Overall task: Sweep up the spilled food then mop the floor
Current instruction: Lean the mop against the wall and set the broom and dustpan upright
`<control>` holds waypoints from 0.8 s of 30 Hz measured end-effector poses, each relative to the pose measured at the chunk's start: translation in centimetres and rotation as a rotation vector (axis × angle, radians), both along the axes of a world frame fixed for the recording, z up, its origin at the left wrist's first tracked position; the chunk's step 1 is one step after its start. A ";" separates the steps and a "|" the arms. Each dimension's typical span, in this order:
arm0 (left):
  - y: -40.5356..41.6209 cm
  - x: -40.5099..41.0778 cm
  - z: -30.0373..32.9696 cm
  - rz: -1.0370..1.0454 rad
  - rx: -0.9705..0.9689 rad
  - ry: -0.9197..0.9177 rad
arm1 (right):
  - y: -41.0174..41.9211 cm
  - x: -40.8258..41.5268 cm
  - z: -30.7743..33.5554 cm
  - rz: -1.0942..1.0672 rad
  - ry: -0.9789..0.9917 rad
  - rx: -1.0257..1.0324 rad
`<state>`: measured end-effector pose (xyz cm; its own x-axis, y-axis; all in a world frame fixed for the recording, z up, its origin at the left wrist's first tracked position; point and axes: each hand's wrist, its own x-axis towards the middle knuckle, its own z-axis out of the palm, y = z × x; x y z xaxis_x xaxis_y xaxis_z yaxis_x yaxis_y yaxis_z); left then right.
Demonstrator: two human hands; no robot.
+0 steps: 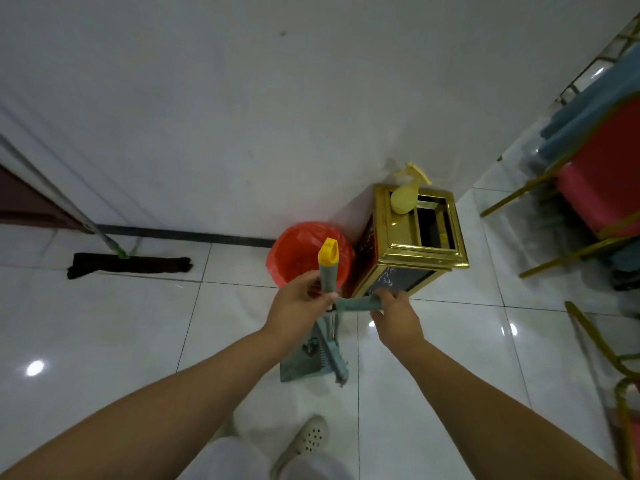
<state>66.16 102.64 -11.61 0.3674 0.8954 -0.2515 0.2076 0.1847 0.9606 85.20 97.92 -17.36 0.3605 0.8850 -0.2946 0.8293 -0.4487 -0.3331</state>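
My left hand [298, 306] grips the upright teal broom handle [328, 271] just below its yellow cap. My right hand [394, 315] holds the teal dustpan handle [356, 304], which points left toward the broom. Below both hands the teal dustpan [301, 362] rests on the white tiled floor with the broom head [337, 363] against it. A flat mop with a dark pad [130, 265] and a silver pole leans on the wall at left. No spilled food is visible.
A bin with a red bag [304, 251] stands at the wall. Beside it is a gold-framed waste bin [415, 244] with a yellow spray bottle [407, 195] on top. Red chairs with gold legs [595, 188] crowd the right side. My shoe [308, 439] is below.
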 end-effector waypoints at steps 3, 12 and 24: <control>0.8 -2.8 -0.1 0.046 0.032 0.002 | 0.6 -2.6 0.5 0.017 0.007 -0.005; 6.4 -14.2 0.0 0.068 0.116 0.007 | 4.5 -13.3 1.9 0.058 -0.042 -0.023; 17.5 -26.2 1.9 0.031 0.274 0.138 | 14.9 -25.8 2.6 0.005 0.072 -0.018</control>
<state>39.95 120.12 -9.76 0.3182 0.9470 -0.0444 0.3376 -0.0695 0.9387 59.36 112.79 -14.76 0.3332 0.8811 -0.3356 0.8061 -0.4508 -0.3834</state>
